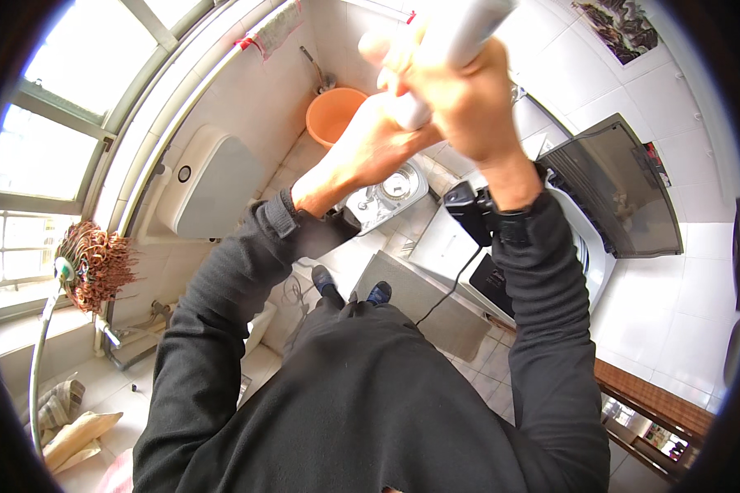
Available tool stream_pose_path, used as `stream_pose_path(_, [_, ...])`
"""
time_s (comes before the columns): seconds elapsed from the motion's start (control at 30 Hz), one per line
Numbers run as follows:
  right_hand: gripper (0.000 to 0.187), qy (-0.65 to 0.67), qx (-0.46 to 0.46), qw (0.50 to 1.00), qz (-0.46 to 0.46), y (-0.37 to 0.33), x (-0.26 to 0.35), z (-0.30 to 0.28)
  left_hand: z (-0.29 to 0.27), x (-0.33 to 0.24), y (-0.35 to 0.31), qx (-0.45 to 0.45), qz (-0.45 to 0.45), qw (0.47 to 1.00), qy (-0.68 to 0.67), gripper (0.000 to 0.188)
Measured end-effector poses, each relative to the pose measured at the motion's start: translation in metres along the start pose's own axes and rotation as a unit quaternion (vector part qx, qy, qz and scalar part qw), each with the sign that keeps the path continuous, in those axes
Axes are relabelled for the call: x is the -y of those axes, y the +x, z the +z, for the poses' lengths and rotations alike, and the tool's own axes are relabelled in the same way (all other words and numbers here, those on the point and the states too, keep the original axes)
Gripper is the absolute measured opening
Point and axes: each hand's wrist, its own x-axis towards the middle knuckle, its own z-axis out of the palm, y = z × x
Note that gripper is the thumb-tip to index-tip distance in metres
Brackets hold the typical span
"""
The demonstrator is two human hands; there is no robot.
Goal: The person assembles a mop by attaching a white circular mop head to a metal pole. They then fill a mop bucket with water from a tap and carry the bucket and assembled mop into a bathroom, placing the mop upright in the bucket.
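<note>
Raised high in front of me, both hands are at a white, rounded, tube-like thing (474, 31), blurred and partly cut off by the upper edge, so its kind is unclear. My right hand (467, 99) has its fingers wrapped round it. Close against it, my left hand (378, 135) is closed at the lower white end (410, 110), with its fingertips blurred and overlapped by the right hand. A dark strap with a small black camera (466, 212) sits on my right wrist.
An orange bucket (330, 119) stands beyond my left forearm. The washing machine at right has its dark lid (621, 193) raised. A toilet cistern (214, 185) hangs on the left wall, near a brown mop head (99, 264). A grey mat (411, 308) lies by my feet.
</note>
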Motion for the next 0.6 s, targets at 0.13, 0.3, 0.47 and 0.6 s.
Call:
stream_pose_path(0.13, [0.018,0.035,-0.076,0.985,0.148,-0.002,-0.012,0.022,0.008,0.003,0.005,-0.07,0.065,0.995,0.021,0.02])
stream_pose_path(0.3, [0.022,0.057,-0.091,0.984,0.144,-0.046,-0.096,0.049,0.019,0.08,-0.04,0.01,-0.165,0.981,-0.098,0.048])
stream_pose_path(0.47, [0.02,0.065,-0.048,0.977,0.197,-0.089,-0.147,0.075,0.042,0.162,-0.095,-0.032,-0.165,0.984,0.062,0.046])
stream_pose_path(0.6, [0.021,0.004,-0.002,0.985,0.172,-0.116,-0.171,0.084,0.058,0.201,-0.122,-0.024,-0.168,0.974,0.15,0.037])
